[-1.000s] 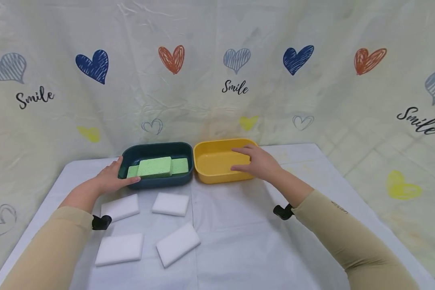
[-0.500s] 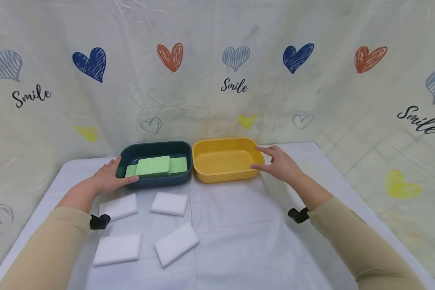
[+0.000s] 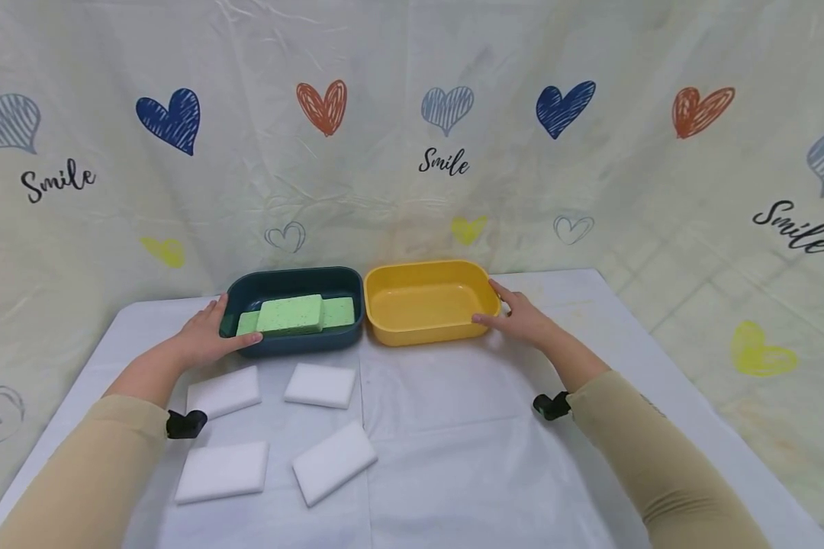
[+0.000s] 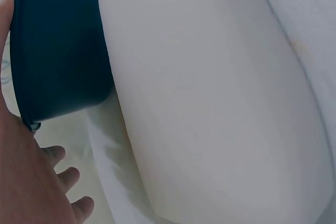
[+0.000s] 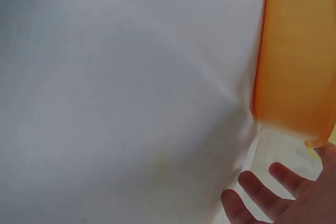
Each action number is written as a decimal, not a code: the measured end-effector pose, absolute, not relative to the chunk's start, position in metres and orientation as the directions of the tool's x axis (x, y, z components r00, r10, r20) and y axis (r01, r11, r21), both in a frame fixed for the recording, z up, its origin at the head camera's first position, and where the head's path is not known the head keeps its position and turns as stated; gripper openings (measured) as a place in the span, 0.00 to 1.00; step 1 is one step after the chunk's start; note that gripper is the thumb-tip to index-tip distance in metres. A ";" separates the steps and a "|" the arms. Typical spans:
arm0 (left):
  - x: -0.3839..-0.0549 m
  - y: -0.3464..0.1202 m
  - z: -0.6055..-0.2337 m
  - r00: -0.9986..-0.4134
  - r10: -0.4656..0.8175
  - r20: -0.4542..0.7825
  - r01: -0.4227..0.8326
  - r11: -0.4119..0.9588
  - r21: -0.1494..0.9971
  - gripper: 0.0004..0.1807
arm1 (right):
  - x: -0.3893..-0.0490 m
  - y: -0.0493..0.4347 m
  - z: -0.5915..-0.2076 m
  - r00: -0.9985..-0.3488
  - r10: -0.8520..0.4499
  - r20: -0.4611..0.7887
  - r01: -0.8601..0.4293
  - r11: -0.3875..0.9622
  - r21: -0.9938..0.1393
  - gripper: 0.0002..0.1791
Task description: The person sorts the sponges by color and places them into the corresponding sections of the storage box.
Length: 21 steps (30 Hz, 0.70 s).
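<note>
A dark green bin (image 3: 295, 348) holds light green sponges (image 3: 290, 314), one lying on top of others. My left hand (image 3: 202, 335) rests on its left end, thumb over the near rim and fingers spread; in the left wrist view several fingertips (image 4: 68, 178) hang apart from the bin's wall. Against the green bin's right side stands a yellow bin (image 3: 419, 301) with nothing in it. At its right end is my right hand (image 3: 522, 319), thumb on the near corner and index finger by the rim. The right wrist view shows its other fingers (image 5: 262, 195) extended and apart from the wall.
Several white sponges lie on the white-covered table (image 3: 453, 457) before the green bin: one beside my left wrist (image 3: 225, 392), one right of it (image 3: 321, 385), two nearer (image 3: 223, 473). A heart-printed curtain (image 3: 384, 152) hangs behind the bins.
My right hand has moved from over the yellow bin's inside to its right end and now touches the rim. My left hand stays on the green bin.
</note>
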<state>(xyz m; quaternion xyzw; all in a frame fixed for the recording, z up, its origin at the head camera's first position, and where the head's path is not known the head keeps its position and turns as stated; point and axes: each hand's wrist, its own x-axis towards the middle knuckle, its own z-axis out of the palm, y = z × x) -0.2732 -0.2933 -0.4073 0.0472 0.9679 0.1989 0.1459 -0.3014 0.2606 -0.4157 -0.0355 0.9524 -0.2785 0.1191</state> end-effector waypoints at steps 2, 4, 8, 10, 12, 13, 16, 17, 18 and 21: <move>-0.273 -0.294 -0.407 -0.953 0.152 -0.261 0.036 0.915 0.401 0.68 | -0.301 0.260 -0.416 -0.969 -0.129 -0.212 0.007 0.839 -0.544 0.60; -0.273 -0.295 -0.407 -0.954 0.159 -0.254 0.043 0.912 0.409 0.68 | -0.300 0.260 -0.416 -0.969 -0.127 -0.214 0.012 0.836 -0.549 0.61; -0.274 -0.299 -0.408 -0.954 0.171 -0.247 0.051 0.903 0.426 0.67 | -0.300 0.260 -0.415 -0.966 -0.130 -0.222 0.019 0.825 -0.565 0.62; -0.275 -0.301 -0.409 -0.956 0.170 -0.240 0.050 0.898 0.437 0.66 | -0.302 0.260 -0.416 -0.965 -0.134 -0.225 0.018 0.823 -0.567 0.63; -0.274 -0.303 -0.409 -0.960 0.166 -0.227 0.050 0.894 0.445 0.65 | -0.303 0.261 -0.416 -0.964 -0.139 -0.227 0.015 0.823 -0.568 0.63; -0.274 -0.304 -0.409 -0.962 0.163 -0.220 0.048 0.892 0.450 0.65 | -0.303 0.261 -0.416 -0.963 -0.140 -0.230 0.015 0.823 -0.568 0.63; -0.271 -0.305 -0.407 -0.968 0.156 -0.194 0.055 0.895 0.443 0.64 | -0.303 0.262 -0.416 -0.963 -0.143 -0.229 0.012 0.825 -0.565 0.63; -0.269 -0.305 -0.405 -0.971 0.157 -0.181 0.064 0.896 0.439 0.64 | -0.303 0.262 -0.416 -0.963 -0.142 -0.230 0.013 0.825 -0.565 0.63; -0.268 -0.305 -0.403 -0.973 0.159 -0.167 0.073 0.899 0.432 0.64 | -0.303 0.262 -0.416 -0.963 -0.143 -0.230 0.012 0.826 -0.563 0.63; -0.261 -0.303 -0.398 -0.978 0.175 -0.116 0.114 0.906 0.407 0.62 | -0.303 0.263 -0.415 -0.963 -0.142 -0.227 0.009 0.830 -0.558 0.63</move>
